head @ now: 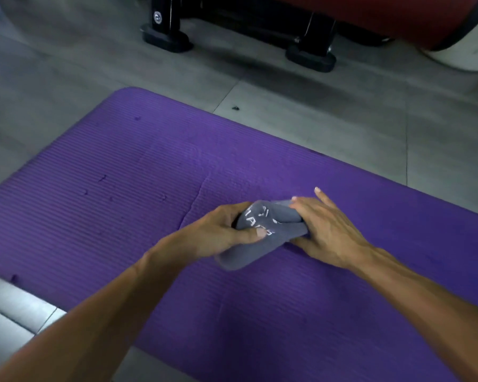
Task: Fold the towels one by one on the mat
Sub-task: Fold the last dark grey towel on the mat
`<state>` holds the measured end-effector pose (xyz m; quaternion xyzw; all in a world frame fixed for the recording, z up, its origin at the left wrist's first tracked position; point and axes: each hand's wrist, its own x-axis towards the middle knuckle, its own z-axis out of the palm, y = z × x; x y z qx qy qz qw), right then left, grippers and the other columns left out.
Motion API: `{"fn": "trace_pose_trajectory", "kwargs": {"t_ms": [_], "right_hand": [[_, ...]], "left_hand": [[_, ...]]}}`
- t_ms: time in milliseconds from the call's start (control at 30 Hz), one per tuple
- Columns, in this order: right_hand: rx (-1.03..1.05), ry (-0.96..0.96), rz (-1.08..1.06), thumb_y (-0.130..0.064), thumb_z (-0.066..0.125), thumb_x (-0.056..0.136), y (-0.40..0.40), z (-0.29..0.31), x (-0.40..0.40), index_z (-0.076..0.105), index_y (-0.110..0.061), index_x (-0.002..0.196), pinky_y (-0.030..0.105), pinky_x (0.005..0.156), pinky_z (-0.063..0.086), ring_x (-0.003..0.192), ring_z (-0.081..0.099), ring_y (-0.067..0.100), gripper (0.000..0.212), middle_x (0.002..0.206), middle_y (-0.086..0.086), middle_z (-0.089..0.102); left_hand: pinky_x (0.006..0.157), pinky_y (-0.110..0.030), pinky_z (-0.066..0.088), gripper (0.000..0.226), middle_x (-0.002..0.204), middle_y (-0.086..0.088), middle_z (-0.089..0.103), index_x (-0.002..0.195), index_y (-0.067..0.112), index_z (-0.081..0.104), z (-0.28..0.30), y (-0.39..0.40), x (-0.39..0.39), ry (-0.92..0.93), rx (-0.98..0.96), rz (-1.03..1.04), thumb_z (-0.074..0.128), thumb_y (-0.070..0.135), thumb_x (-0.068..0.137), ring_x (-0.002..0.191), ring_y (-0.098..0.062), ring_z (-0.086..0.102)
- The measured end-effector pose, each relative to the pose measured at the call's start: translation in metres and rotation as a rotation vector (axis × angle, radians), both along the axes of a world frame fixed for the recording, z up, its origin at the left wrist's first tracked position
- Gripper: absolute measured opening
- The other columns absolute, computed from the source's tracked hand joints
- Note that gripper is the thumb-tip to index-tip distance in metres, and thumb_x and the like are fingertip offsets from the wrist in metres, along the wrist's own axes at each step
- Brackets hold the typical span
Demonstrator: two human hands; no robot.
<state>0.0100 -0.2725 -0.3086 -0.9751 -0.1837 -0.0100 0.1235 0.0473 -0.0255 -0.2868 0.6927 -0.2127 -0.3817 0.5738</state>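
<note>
Both hands gripped a small grey towel (271, 230) near the middle of the purple mat (149, 175): the left hand (229, 230) pinched one end, the right hand (326, 230) clasped the other end.

Grey towel (262, 238), ribbed purple mat (122, 188)

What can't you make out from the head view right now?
- White lettering on the gray towel: blurred and creased, partly under the left hand's thumb.
- Right hand's grip: its palm hides the towel end.
- White basket: cut off by the right edge.
</note>
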Motion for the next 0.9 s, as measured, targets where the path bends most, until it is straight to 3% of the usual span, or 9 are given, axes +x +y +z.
{"fn": "trace_pose_trajectory", "kwargs": {"t_ms": [33,100,167,233,333,467,567,700,900], "right_hand": [[0.016,0.032,0.009,-0.037,0.062,0.079,0.005,0.011,0.002,0.055,-0.018,0.099,0.041,0.096,0.044,0.095,0.059,0.021,0.029,0.094,-0.007,0.061],[-0.003,0.067,-0.015,-0.045,0.051,0.075,0.013,0.026,0.002,0.046,-0.023,0.084,0.034,0.067,0.038,0.074,0.055,0.022,0.025,0.077,-0.010,0.052],[0.017,0.097,-0.105,-0.047,0.054,0.074,0.019,0.036,-0.001,0.036,-0.026,0.077,0.032,0.060,0.029,0.064,0.046,0.019,0.027,0.070,-0.010,0.047],[0.037,0.120,-0.238,-0.046,0.060,0.077,0.024,0.040,-0.005,0.034,-0.025,0.076,0.031,0.058,0.029,0.062,0.042,0.018,0.033,0.069,-0.009,0.044],[-0.015,0.094,-0.360,-0.047,0.060,0.081,0.033,0.043,-0.013,0.036,-0.022,0.079,0.033,0.059,0.033,0.069,0.054,0.027,0.035,0.071,-0.009,0.044],[-0.036,0.095,-0.469,-0.047,0.057,0.085,0.041,0.051,-0.025,0.036,-0.019,0.085,0.033,0.061,0.031,0.084,0.062,0.034,0.035,0.086,0.003,0.061],[-0.010,0.127,-0.530,-0.048,0.059,0.084,0.041,0.075,-0.033,0.036,-0.018,0.087,0.035,0.063,0.035,0.089,0.061,0.037,0.038,0.094,0.007,0.065],[0.014,0.154,-0.626,-0.049,0.061,0.083,0.042,0.128,-0.053,0.037,-0.017,0.090,0.036,0.065,0.036,0.090,0.061,0.037,0.040,0.096,0.008,0.064],[0.089,0.156,-0.782,-0.048,0.062,0.084,0.045,0.260,-0.095,0.035,-0.018,0.090,0.034,0.064,0.036,0.086,0.061,0.035,0.041,0.093,0.007,0.062]], "left_hand": [[0.102,-0.035,0.046,0.039,0.122,0.002,0.067,0.128,0.021,0.058,0.001,0.006,0.003,0.042,-0.010,0.011,0.067,0.028,0.090,0.117,-0.014,0.060],[0.099,-0.042,0.048,0.048,0.116,0.001,0.069,0.121,0.022,0.062,0.002,0.013,0.008,0.026,0.019,0.105,0.071,0.046,0.079,0.112,-0.016,0.063],[0.088,-0.040,0.054,0.050,0.101,0.005,0.072,0.105,0.025,0.066,0.004,0.015,0.009,-0.102,0.124,0.282,0.067,0.062,0.071,0.096,-0.011,0.068],[0.083,-0.038,0.055,0.044,0.091,0.008,0.071,0.096,0.024,0.066,0.004,0.015,0.009,-0.256,0.300,0.431,0.062,0.064,0.078,0.087,-0.008,0.067],[0.085,-0.038,0.053,0.027,0.089,0.009,0.067,0.098,0.023,0.063,0.003,0.012,0.002,-0.363,0.491,0.523,0.063,0.047,0.086,0.087,-0.012,0.065],[0.082,-0.034,0.051,0.026,0.090,0.011,0.067,0.106,0.027,0.058,0.006,0.012,-0.015,-0.488,0.677,0.392,0.063,0.041,0.085,0.090,-0.015,0.065],[0.083,-0.036,0.051,0.031,0.102,0.007,0.067,0.113,0.027,0.058,0.022,0.014,-0.028,-0.570,0.699,0.270,0.063,0.039,0.085,0.097,-0.018,0.064],[0.080,-0.035,0.049,0.027,0.107,0.005,0.067,0.111,0.026,0.060,0.073,0.008,-0.043,-0.664,0.730,0.138,0.061,0.038,0.087,0.101,-0.021,0.063],[0.078,-0.036,0.050,0.029,0.106,0.002,0.067,0.110,0.023,0.060,0.209,-0.010,-0.069,-0.787,0.745,-0.019,0.057,0.040,0.087,0.097,-0.025,0.065]]}}
